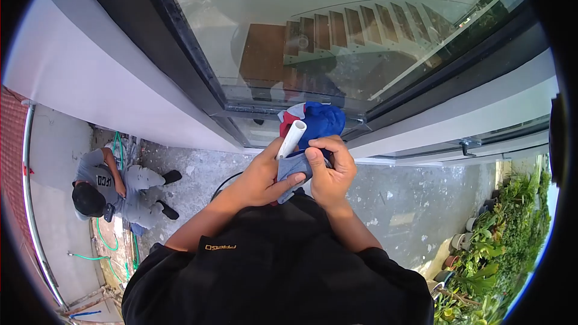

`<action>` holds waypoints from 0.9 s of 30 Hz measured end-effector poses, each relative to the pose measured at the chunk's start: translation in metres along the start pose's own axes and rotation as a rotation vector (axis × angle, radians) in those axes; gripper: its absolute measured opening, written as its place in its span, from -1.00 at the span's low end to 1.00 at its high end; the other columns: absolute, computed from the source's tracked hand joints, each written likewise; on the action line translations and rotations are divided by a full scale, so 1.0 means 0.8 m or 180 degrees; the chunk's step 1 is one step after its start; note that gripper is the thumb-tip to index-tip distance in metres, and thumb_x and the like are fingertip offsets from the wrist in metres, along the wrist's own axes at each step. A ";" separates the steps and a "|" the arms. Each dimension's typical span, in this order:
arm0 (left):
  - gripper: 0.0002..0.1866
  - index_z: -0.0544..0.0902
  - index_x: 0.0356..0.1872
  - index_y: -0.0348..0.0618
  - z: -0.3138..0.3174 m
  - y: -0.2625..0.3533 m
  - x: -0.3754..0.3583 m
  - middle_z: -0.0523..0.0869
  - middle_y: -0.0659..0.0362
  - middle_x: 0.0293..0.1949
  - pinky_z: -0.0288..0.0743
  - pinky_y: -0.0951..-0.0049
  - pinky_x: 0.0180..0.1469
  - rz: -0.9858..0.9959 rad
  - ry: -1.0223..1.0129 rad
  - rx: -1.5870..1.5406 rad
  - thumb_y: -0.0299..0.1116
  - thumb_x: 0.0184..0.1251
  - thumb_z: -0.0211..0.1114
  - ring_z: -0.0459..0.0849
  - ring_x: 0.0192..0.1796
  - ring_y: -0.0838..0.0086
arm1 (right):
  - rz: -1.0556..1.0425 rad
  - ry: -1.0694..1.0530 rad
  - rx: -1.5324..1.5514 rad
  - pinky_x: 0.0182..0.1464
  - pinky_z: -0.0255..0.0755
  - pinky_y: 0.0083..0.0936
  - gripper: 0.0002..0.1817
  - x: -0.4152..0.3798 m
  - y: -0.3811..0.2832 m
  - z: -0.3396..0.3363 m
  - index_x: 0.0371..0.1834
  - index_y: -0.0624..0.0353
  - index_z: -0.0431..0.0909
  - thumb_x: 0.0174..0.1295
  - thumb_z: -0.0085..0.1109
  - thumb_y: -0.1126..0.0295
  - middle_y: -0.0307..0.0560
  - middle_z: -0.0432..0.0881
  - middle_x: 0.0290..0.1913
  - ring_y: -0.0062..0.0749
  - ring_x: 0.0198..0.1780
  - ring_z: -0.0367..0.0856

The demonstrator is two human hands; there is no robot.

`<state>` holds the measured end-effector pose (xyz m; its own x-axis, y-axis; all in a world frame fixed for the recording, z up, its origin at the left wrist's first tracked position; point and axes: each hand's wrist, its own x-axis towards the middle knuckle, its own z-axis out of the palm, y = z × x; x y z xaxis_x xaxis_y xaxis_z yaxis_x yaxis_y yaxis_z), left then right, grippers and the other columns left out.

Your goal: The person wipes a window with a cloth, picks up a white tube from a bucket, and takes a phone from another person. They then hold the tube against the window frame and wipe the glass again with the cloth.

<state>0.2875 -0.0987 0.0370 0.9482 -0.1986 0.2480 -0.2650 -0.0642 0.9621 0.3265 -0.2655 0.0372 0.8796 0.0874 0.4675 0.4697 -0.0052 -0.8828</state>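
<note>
A white tube (291, 138) with an open round end points up and away between my hands, with a grey cloth (291, 173) bunched around its lower part. My left hand (263, 174) is closed around the tube and the grey cloth, thumb lying across the cloth. On the right side, my right hand (331, 171) pinches the cloth's edge between thumb and curled fingers. Just beyond my hands is a blue cloth (325, 119) with red and light grey parts, in front of the window's lower frame.
A dark-framed window (337, 36) reflecting stairs stands ahead. At the left, a person (111, 186) sits beside a green hose (108, 242). Potted plants (487, 253) line the right side of the concrete floor (397, 204). A window handle (466, 148) sticks out at the right.
</note>
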 end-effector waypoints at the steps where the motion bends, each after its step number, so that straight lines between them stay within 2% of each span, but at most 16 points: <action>1: -0.45 0.61 0.19 -0.45 -0.004 -0.001 -0.002 0.55 -0.14 0.15 0.48 0.15 0.27 -0.0072 -0.0138 0.0232 -0.24 0.34 0.50 0.60 0.16 -0.01 | 0.0468 -0.0080 0.0479 -0.05 0.49 -0.56 -0.74 -0.005 0.001 -0.008 0.03 0.32 0.66 0.43 0.36 0.36 -0.08 0.72 -0.15 -0.45 -0.15 0.65; 2: -0.49 0.60 0.20 -0.44 -0.007 -0.002 -0.004 0.54 -0.16 0.15 0.49 0.15 0.26 -0.0145 -0.0287 0.0449 -0.28 0.38 0.47 0.60 0.16 -0.02 | 0.0938 -0.0148 0.0952 0.00 0.47 -0.58 -0.67 -0.007 0.001 -0.016 0.11 0.34 0.63 0.50 0.29 0.28 -0.09 0.70 -0.08 -0.48 -0.08 0.64; 3: -0.53 0.58 0.22 -0.43 -0.013 -0.001 0.000 0.54 -0.19 0.16 0.49 0.14 0.26 0.0294 -0.0479 0.0748 -0.36 0.40 0.42 0.60 0.15 -0.06 | 0.1149 -0.0510 0.0922 0.16 0.43 -0.55 -0.57 -0.002 0.002 -0.029 0.27 0.34 0.56 0.59 0.15 0.19 -0.09 0.65 0.07 -0.46 0.08 0.59; 6: -0.50 0.58 0.24 -0.41 -0.005 0.018 0.019 0.53 -0.19 0.20 0.49 0.14 0.24 0.0379 -0.0787 0.0802 -0.34 0.37 0.45 0.59 0.17 -0.10 | 0.1114 -0.1304 0.1281 0.29 0.38 -0.46 -0.54 0.003 0.019 -0.050 0.33 0.35 0.54 0.59 0.13 0.19 -0.05 0.60 0.21 -0.39 0.21 0.55; 7: -0.54 0.59 0.17 -0.41 0.002 0.022 0.026 0.51 -0.18 0.25 0.49 0.13 0.23 0.0521 -0.0823 0.0790 -0.37 0.34 0.45 0.57 0.22 -0.13 | 0.1272 -0.1469 0.1529 0.41 0.32 -0.37 -0.56 0.003 0.013 -0.053 0.37 0.35 0.52 0.58 0.13 0.26 -0.01 0.55 0.32 -0.31 0.34 0.50; 10: -0.48 0.54 0.27 -0.35 0.006 0.017 0.033 0.52 -0.15 0.24 0.46 0.17 0.29 0.0804 -0.0939 0.0993 -0.40 0.33 0.44 0.58 0.24 -0.03 | 0.1258 -0.1460 0.1738 0.46 0.29 -0.32 -0.58 0.011 0.002 -0.056 0.35 0.36 0.53 0.58 0.12 0.30 0.04 0.52 0.40 -0.26 0.42 0.46; 14: -0.43 0.53 0.31 -0.35 0.006 0.005 0.031 0.43 -0.12 0.35 0.45 0.17 0.33 0.0783 -0.1105 0.1081 -0.41 0.30 0.47 0.50 0.35 0.02 | 0.0433 -0.1557 0.1117 0.47 0.30 -0.27 -0.65 0.022 -0.002 -0.059 0.27 0.36 0.58 0.54 0.16 0.38 0.03 0.57 0.37 -0.25 0.43 0.47; 17: -0.66 0.70 -0.06 -0.40 0.009 0.033 0.037 0.42 -0.17 0.38 0.34 0.04 0.41 0.0283 -0.0488 0.1142 -0.36 0.27 0.50 0.42 0.38 -0.09 | 0.0453 -0.0916 0.1448 0.37 0.40 -0.32 -0.61 0.018 -0.004 -0.065 0.32 0.36 0.48 0.58 0.14 0.33 0.04 0.66 0.19 -0.29 0.30 0.59; 18: -0.69 0.73 -0.11 -0.37 -0.004 0.033 0.034 0.41 -0.16 0.41 0.32 0.01 0.44 0.0412 -0.0406 0.1335 -0.35 0.24 0.51 0.41 0.40 -0.09 | 0.0418 -0.0653 0.1623 0.34 0.43 -0.34 -0.59 0.024 -0.008 -0.071 0.33 0.36 0.46 0.58 0.14 0.31 0.03 0.67 0.15 -0.30 0.26 0.63; 19: -0.71 0.76 -0.16 -0.35 -0.017 0.032 0.032 0.40 -0.15 0.43 0.30 -0.01 0.46 0.0537 -0.0315 0.1530 -0.34 0.21 0.52 0.41 0.42 -0.09 | 0.0140 -0.0358 0.1325 0.18 0.52 -0.42 -0.53 0.034 -0.016 -0.084 0.37 0.35 0.39 0.60 0.13 0.24 -0.02 0.69 0.02 -0.38 0.04 0.71; 20: -0.76 0.77 -0.20 -0.26 -0.034 0.039 0.028 0.45 -0.15 0.40 0.31 -0.04 0.44 0.0772 -0.0085 0.1901 -0.33 0.20 0.52 0.44 0.40 -0.09 | -0.0126 -0.0093 0.1059 0.01 0.55 -0.50 -0.53 0.046 -0.029 -0.103 0.36 0.35 0.43 0.59 0.13 0.22 -0.06 0.68 -0.04 -0.45 -0.11 0.71; 21: -0.79 0.78 -0.28 -0.19 -0.053 0.045 0.023 0.49 -0.14 0.35 0.32 -0.07 0.42 0.0944 0.0252 0.2138 -0.25 0.25 0.47 0.47 0.37 -0.11 | -0.0311 0.0069 0.0300 -0.03 0.55 -0.52 -0.53 0.058 -0.047 -0.127 0.38 0.35 0.44 0.60 0.11 0.21 -0.04 0.68 -0.03 -0.48 -0.13 0.69; 23: -0.59 0.76 -0.44 -0.17 -0.094 0.050 0.018 0.53 -0.13 0.26 0.28 -0.04 0.43 0.1476 0.1222 0.2133 -0.03 0.39 0.26 0.47 0.34 -0.09 | -0.0773 0.0533 -0.1030 -0.09 0.55 -0.55 -0.52 0.098 -0.093 -0.169 0.41 0.34 0.46 0.60 0.11 0.23 0.00 0.70 -0.01 -0.51 -0.16 0.67; 24: -0.53 0.73 -0.20 -0.24 -0.110 0.060 0.019 0.52 -0.10 0.22 0.25 0.00 0.44 0.1642 0.1739 0.2031 0.03 0.44 0.18 0.46 0.34 -0.03 | -0.0959 0.0796 -0.1574 -0.09 0.54 -0.56 -0.52 0.113 -0.114 -0.180 0.42 0.33 0.47 0.60 0.13 0.24 0.02 0.72 0.01 -0.52 -0.16 0.66; 26: -0.41 0.57 0.11 -0.34 -0.142 0.071 0.028 0.49 -0.08 0.21 0.24 0.03 0.45 0.2028 0.2586 0.1762 0.08 0.46 0.13 0.46 0.34 0.02 | -0.1712 0.1092 -0.2093 -0.18 0.48 -0.55 -0.55 0.159 -0.170 -0.187 0.45 0.21 0.51 0.56 0.16 0.35 -0.01 0.74 -0.06 -0.51 -0.25 0.60; 27: -0.38 0.48 0.20 -0.38 -0.167 0.064 0.027 0.48 -0.08 0.23 0.21 0.03 0.48 0.2248 0.2604 0.2013 0.06 0.49 0.11 0.42 0.38 0.03 | -0.2071 0.1296 -0.2365 -0.22 0.45 -0.55 -0.55 0.181 -0.198 -0.190 0.46 0.16 0.53 0.55 0.17 0.40 -0.03 0.75 -0.09 -0.50 -0.29 0.56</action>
<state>0.3178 0.0243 0.1071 0.3355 0.2696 0.9026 -0.5819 -0.6942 0.4236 0.3912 -0.4035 0.2515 0.3375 -0.0464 0.9402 0.6649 -0.6953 -0.2729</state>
